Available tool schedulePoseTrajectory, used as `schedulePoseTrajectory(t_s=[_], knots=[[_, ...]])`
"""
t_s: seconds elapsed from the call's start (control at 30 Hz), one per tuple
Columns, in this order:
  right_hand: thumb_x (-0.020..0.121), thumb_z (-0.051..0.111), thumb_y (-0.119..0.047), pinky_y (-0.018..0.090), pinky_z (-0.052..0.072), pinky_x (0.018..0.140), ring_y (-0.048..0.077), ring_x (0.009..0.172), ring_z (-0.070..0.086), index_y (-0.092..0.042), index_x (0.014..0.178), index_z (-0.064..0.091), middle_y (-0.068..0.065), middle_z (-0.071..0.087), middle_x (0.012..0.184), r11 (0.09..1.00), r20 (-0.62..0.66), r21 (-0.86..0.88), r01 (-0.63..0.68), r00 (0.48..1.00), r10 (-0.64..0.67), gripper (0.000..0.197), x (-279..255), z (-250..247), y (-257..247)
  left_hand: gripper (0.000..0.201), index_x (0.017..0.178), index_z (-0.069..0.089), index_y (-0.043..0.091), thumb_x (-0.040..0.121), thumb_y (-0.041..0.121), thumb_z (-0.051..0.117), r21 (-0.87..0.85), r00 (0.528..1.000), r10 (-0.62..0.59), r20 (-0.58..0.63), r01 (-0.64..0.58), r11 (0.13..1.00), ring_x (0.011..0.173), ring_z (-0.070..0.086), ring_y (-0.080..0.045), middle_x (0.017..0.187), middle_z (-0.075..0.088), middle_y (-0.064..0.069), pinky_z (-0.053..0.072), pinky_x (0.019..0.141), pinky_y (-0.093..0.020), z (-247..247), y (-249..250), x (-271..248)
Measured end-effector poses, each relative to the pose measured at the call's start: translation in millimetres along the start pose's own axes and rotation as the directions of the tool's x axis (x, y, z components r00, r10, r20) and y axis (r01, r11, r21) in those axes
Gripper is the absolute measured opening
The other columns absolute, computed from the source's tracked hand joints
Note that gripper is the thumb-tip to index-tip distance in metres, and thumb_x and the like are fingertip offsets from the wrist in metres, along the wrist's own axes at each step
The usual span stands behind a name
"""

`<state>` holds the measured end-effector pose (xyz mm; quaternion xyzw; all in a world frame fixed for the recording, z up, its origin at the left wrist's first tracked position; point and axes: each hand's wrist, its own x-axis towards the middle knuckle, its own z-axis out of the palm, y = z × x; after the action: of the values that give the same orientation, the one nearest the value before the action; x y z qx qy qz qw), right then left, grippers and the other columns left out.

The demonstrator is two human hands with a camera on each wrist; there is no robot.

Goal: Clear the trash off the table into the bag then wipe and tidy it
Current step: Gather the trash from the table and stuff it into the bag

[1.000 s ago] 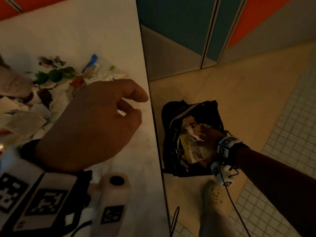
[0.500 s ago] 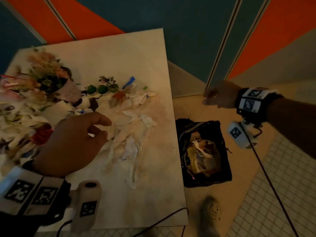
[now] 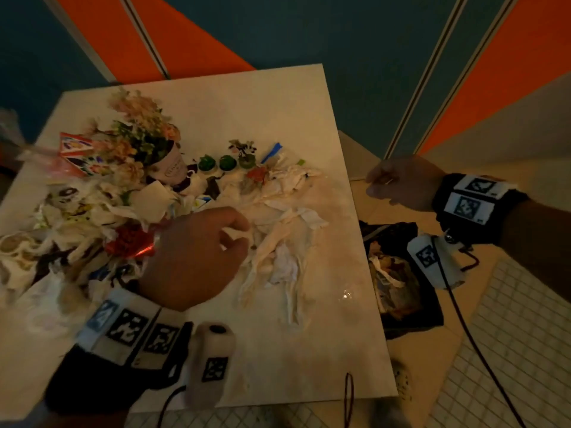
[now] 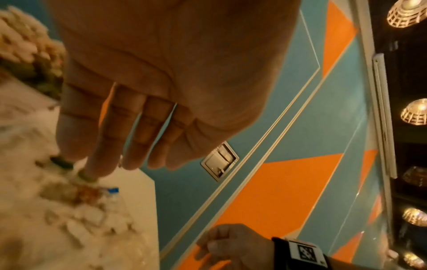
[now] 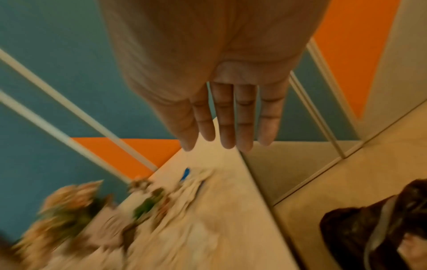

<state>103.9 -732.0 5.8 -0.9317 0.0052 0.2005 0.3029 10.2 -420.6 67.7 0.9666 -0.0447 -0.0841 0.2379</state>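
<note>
Right hand [image 3: 401, 183] is out of the bag [image 3: 408, 316] and back up beside the table [image 3: 309, 366] edge, empty, fingers straight and relaxed in the wrist view. So that drop looks done; next grab is due. Left hand [image 3: 191, 257] hovers low over the crumpled napkins [image 3: 278, 242] mid-table, fingers loosely bent, holding nothing. Most trash still sits on the table's left half; bag on the floor, right of the table.

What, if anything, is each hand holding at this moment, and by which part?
Nothing is held. The left hand hovers over the crumpled tissues on the table with loosely bent fingers; the right hand is in the air beside the table, above the black bag, fingers extended.
</note>
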Motion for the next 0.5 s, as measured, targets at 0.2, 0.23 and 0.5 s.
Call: schedulePoseTrajectory(t_s=[0.2, 0.23, 0.5], knots=[[0.084, 0.069, -0.023, 0.043, 0.049, 0.096, 0.024, 0.100, 0.063, -0.016, 0.107, 0.065, 0.007, 0.068, 0.106, 0.993, 0.052, 0.049, 0.108, 0.993, -0.110, 0.024, -19.9, 21.0, -5.7, 0.011, 0.093, 0.066, 0.026, 0.083, 0.023, 0.067, -0.079, 0.997, 0.079, -0.007, -0.079, 0.994, 0.069, 0.059, 0.004, 0.078, 0.062, 0.020, 0.039, 0.059, -0.005, 26.2, 15.2, 21.9], [0.083, 0.070, -0.024, 0.043, 0.050, 0.096, 0.023, 0.099, 0.063, -0.019, 0.104, 0.065, 0.006, 0.068, 0.104, 0.992, 0.063, 0.047, 0.117, 0.991, -0.120, 0.022, -18.6, 21.5, -6.6, 0.011, 0.094, 0.066, 0.027, 0.083, 0.024, 0.067, -0.077, 0.999, 0.046, 0.003, -0.046, 0.996, 0.069, 0.057, 0.006, 0.076, 0.059, 0.023, 0.038, 0.059, -0.006, 26.5, 15.2, 24.1], [0.082, 0.073, -0.019, 0.031, 0.050, 0.088, 0.017, 0.091, 0.060, -0.012, 0.109, 0.065, 0.006, 0.067, 0.105, 0.982, 0.080, 0.060, 0.179, 0.980, -0.184, 0.029, -10.6, 44.6, -34.2, 0.042, 0.127, 0.050, 0.029, 0.087, 0.033, 0.060, 0.345, 0.896, -0.120, 0.427, -0.039, 0.938, 0.108, 0.056, -0.018, 0.119, 0.058, 0.004, 0.046, 0.093, -0.032, 24.8, -16.1, 24.4]])
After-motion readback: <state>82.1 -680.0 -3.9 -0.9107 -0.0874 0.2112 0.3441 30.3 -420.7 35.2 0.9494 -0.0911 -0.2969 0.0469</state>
